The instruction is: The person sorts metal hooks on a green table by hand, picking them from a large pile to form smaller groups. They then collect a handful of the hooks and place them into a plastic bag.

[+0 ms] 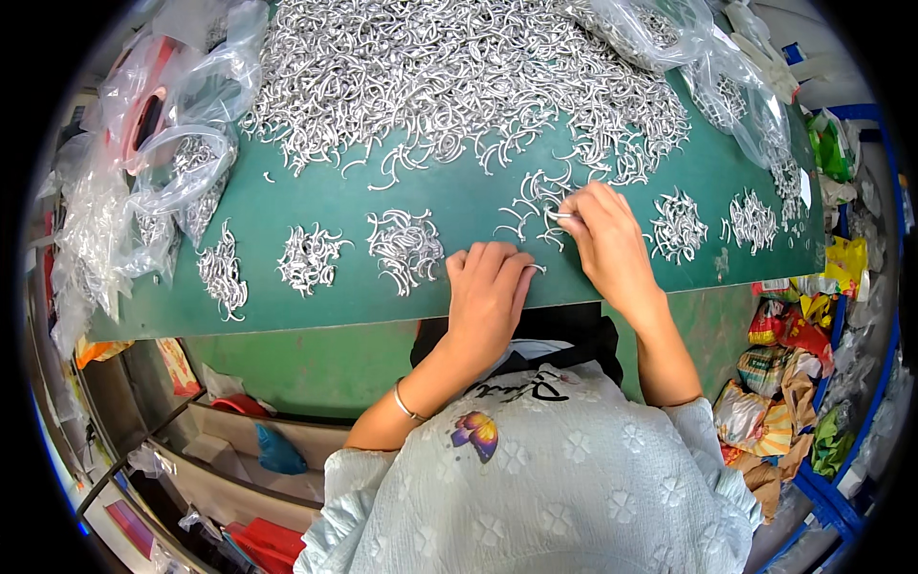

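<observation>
Right hand [606, 239] pinches 1 curved silver metal piece [563, 216] over green counter [296, 196]. Left hand [488, 287] curled near front edge; grip cannot be told. Apparent step: picking from loose silver cluster [550, 193]; next move calls for fingertip control.

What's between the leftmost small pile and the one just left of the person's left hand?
One more small silvery pile, with bare green table on either side of it, as the head view shows.

Curved silvery pieces [449, 77], heaped, piled (some scattered)
</observation>
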{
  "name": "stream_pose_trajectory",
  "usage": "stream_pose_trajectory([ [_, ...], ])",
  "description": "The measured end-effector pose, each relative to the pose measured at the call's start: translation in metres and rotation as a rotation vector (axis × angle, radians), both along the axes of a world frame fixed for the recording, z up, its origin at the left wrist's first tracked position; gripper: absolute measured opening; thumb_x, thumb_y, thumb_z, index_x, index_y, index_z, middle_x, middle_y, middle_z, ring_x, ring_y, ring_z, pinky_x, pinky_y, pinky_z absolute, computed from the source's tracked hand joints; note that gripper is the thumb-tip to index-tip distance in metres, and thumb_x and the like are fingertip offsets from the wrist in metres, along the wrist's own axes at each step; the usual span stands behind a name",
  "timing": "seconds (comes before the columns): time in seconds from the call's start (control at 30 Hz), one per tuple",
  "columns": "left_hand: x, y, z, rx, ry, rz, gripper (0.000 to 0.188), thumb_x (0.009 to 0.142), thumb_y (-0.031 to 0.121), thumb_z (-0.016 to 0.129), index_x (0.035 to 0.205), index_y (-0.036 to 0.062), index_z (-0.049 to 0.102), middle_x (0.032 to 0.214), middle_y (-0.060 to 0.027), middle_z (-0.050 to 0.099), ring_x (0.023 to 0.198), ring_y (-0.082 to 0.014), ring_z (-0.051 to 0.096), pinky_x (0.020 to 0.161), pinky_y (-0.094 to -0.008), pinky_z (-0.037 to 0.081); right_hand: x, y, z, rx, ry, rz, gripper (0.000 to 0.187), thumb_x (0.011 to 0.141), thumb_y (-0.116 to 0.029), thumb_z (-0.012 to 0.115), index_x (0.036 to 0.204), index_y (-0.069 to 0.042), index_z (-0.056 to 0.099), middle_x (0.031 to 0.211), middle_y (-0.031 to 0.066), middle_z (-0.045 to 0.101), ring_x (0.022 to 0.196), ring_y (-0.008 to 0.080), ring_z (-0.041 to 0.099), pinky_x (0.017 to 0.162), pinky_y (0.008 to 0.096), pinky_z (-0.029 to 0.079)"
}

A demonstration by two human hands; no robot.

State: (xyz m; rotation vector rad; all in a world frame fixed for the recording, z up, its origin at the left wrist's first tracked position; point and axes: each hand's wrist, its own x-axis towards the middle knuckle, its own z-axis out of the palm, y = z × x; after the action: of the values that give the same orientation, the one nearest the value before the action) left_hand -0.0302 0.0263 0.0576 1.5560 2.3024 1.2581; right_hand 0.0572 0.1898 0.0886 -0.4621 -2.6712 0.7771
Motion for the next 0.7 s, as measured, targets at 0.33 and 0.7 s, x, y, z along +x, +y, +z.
stream_pose_trajectory([
  [0.33,0.001,-0.007,0.016,0.014,-0.141,0.019,0.04,0.079,-0.001,0.069,0.118,0.0037,0.06,0.113,-0.0125,0.059,0.097,-0.0276,0.056,0.084,-0.0385,0.039,0.012,-0.018,0.003,-0.106,-0.062,0.23,0.009,0.081,-0.002,0.062,0.089,-0.002,0.057,0.086,0.0113,0.05,0.085,0.0301,0.051,0.075,0.0403,0.041],
  [0.7,-0.011,0.001,0.002,-0.01,-0.058,0.052,0.023,0.078,-0.004,0.069,0.1,0.0029,0.066,0.104,-0.0096,0.064,0.092,-0.0253,0.06,0.077,-0.0355,0.043,0.005,-0.015,0.003,-0.288,0.035,0.098,0.01,0.082,0.001,0.065,0.088,0.0,0.058,0.085,0.0131,0.055,0.082,0.0328,0.057,0.073,0.0401,0.046],
])
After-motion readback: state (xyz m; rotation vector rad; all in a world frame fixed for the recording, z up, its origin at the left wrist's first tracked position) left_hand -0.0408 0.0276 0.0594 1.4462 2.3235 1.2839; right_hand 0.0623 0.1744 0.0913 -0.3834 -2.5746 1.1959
